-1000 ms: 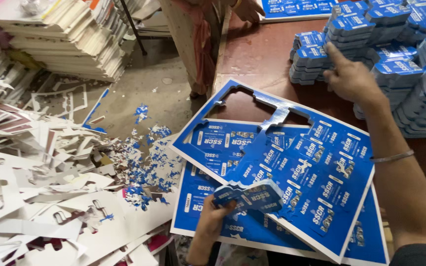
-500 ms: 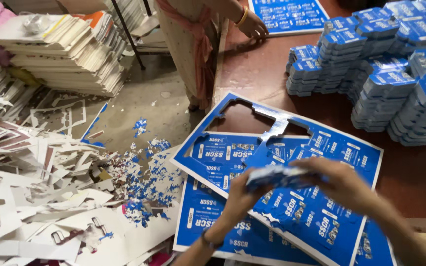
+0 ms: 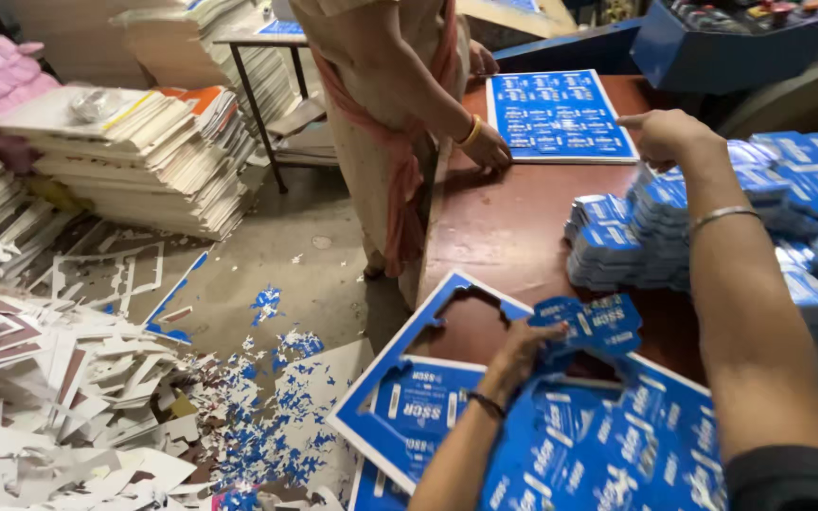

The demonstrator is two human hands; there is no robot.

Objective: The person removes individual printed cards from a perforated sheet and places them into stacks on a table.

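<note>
Near edge of the table (image 3: 513, 237): left hand (image 3: 523, 348) pinches a blue carton blank (image 3: 591, 324) above the punched blue sheet (image 3: 428, 407). Farther in, right hand (image 3: 666, 137) sits loosely curled, 1 finger pointing, on the stacked blue blanks (image 3: 636, 237).

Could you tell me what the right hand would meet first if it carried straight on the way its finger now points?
The right hand points left and slightly up, toward the blue printed sheet lying on the red-brown table. It would probably meet that sheet's right edge first, though depth is hard to judge.
</note>
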